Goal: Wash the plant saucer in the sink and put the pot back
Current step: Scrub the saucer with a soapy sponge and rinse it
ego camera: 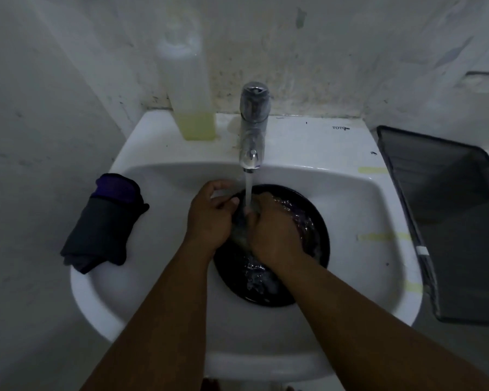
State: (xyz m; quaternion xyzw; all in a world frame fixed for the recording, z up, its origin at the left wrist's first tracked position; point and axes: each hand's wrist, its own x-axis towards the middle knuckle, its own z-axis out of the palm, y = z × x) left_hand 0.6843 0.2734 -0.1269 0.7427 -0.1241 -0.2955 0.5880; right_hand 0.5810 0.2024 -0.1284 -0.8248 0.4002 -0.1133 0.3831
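— What's in the sink (pixel 153 294)?
— The dark saucer (pixel 318 221), flat in the basin, water pooling in it under the running tap (pixel 253 125).
— Hands?
— Left hand (pixel 209 218) curled at the saucer's far rim; right hand (pixel 274 232) pressed down inside it.
— Other containers?
— Bottle (pixel 192 108), yellowish liquid low. Dark tray (pixel 449 221) right.

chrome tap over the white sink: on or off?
On. A stream of water falls from the chrome tap between both hands onto the round black saucer lying in the white sink.
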